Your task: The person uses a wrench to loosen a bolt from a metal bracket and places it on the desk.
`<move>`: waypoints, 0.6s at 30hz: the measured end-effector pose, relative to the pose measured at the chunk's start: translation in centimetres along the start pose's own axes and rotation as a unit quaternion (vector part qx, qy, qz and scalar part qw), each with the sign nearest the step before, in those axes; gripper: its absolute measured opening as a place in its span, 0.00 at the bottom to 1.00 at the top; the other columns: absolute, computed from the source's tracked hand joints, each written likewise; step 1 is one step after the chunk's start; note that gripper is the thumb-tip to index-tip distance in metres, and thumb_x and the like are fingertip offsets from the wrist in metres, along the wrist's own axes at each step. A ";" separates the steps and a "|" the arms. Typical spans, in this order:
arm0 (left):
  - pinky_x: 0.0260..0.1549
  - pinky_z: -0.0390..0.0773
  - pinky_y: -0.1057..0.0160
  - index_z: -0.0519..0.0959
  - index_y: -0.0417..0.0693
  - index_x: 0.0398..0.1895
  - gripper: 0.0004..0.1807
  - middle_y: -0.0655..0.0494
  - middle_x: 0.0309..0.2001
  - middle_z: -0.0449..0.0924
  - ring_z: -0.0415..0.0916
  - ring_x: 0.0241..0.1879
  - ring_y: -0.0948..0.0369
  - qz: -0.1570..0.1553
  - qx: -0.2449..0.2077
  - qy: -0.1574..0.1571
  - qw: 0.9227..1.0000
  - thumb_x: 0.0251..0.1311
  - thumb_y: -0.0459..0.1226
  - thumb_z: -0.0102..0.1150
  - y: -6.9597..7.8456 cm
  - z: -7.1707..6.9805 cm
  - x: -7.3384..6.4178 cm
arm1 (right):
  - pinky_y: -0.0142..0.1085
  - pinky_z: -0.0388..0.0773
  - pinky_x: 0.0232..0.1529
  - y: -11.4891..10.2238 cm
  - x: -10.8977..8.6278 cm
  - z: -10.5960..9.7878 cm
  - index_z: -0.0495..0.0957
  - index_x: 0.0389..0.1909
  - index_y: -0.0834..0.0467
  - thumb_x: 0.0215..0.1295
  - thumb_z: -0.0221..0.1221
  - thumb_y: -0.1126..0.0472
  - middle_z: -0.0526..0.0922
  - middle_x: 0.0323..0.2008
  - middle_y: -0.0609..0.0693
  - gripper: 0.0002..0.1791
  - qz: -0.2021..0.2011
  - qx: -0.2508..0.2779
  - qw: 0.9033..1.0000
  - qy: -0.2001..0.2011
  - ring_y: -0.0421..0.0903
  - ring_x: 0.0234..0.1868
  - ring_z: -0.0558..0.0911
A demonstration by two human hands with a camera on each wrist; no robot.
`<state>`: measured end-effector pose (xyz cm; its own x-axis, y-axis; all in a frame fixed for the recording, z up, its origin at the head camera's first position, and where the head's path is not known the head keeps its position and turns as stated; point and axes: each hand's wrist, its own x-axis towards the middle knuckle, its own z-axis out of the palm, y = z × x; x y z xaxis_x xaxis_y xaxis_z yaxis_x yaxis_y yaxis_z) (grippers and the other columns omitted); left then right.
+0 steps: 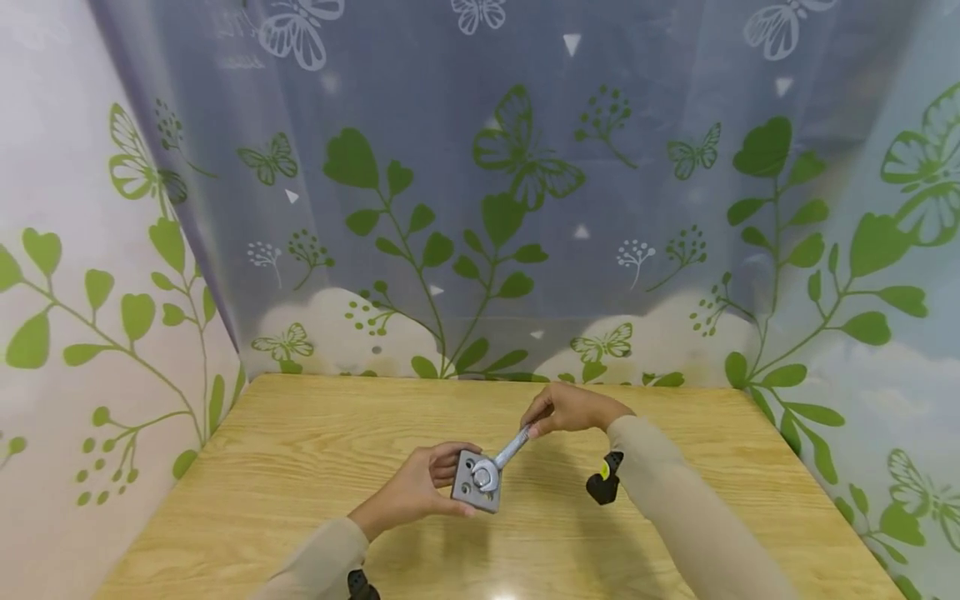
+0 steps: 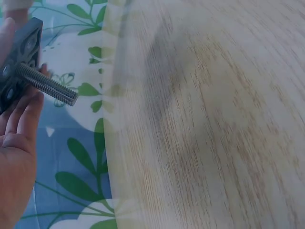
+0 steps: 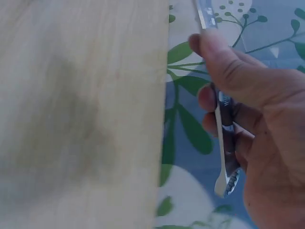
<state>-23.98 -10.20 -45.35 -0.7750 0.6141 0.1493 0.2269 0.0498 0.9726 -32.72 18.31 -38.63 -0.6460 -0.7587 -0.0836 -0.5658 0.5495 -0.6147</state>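
My left hand (image 1: 420,486) holds a square grey metal plate (image 1: 489,502) with corner holes by its edges, raised above the table. A hex bolt (image 1: 482,477) passes through the plate's middle. Its long threaded shank (image 2: 50,87) sticks out of the other face in the left wrist view. With thumb and fingers, my right hand (image 1: 573,407) grips a combination wrench (image 1: 513,448) near its far end. The wrench's open end sits around the bolt head. In the right wrist view, the toothed ring end (image 3: 228,183) points back beside the palm.
Beneath both hands lies a light wood-grain table (image 1: 322,417). A patterned cloth (image 1: 420,250) with green leaves and butterflies hangs behind its far edge and along both sides. A black wrist device (image 1: 603,479) hangs by the right sleeve.
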 end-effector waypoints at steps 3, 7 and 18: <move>0.56 0.77 0.58 0.67 0.35 0.64 0.40 0.40 0.58 0.76 0.76 0.56 0.52 -0.003 0.007 -0.013 1.000 0.45 0.34 0.75 -0.2 0.2 0.2 | 0.28 0.81 0.38 -1.4 0.8 -1.2 0.87 0.39 0.54 0.57 0.67 0.57 0.88 0.36 0.44 0.10 0.013 -0.083 0.996 -0.007 0.33 0.35 0.82; 0.57 0.77 0.58 0.68 0.37 0.64 0.41 0.42 0.57 0.77 0.76 0.56 0.55 -0.004 0.009 -0.040 0.999 0.44 0.35 0.76 -0.2 0.5 0.4 | 0.38 0.74 0.57 -3.7 1.8 -2.4 0.88 0.33 0.50 0.52 0.69 0.55 0.87 0.30 0.39 0.07 0.008 -0.161 0.987 -0.023 0.31 0.33 0.82; 0.57 0.77 0.58 0.68 0.37 0.64 0.41 0.44 0.57 0.77 0.77 0.55 0.59 0.004 0.009 -0.088 0.996 0.44 0.34 0.76 0.6 0.6 0.4 | 0.50 0.47 0.74 -7.0 3.3 -3.3 0.87 0.27 0.45 0.51 0.70 0.55 0.85 0.27 0.32 0.02 -0.005 -0.238 0.969 -0.063 0.31 0.33 0.81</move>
<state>-23.78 -9.42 -44.86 -0.6574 0.7436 0.1220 0.2451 0.0580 0.9678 -32.62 13.10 -32.04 -0.5885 -0.7852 -0.1928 -0.7636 0.6181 -0.1865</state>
